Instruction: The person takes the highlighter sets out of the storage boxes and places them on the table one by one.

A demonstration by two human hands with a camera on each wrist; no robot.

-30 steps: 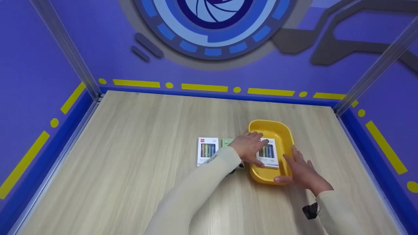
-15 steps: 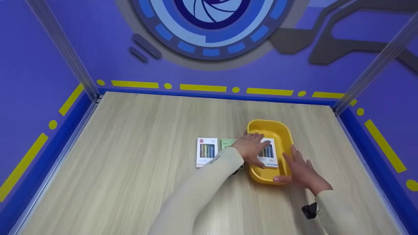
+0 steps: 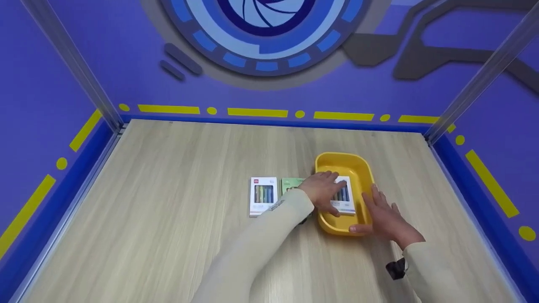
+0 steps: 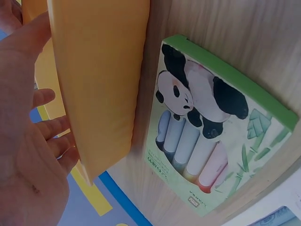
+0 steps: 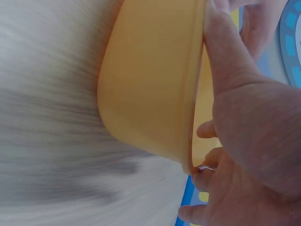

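A yellow bin (image 3: 365,172) stands right of centre on the table. Inside it lies a white box (image 3: 346,207) with coloured sticks behind a window, partly hidden by my left hand (image 3: 320,191). That hand reaches over the bin's left rim with spread fingers; whether it touches the box I cannot tell. My right hand (image 3: 389,219) is at the bin's right rim, its thumb over the near corner and its other fingers extended. Left of the bin lies a green panda box (image 4: 193,117) with thick pens in its window, mostly covered by the left arm in the head view.
Another white box (image 3: 263,194) of coloured sticks lies left of the green box, its lower corner behind the left sleeve (image 3: 257,240). Blue-purple panels (image 3: 273,101) border the wooden table (image 3: 177,202) at the back and both sides.
The head view has shifted slightly, so the scene sits a little further left. Both hands keep their places at the bin, and the boxes lie as before.
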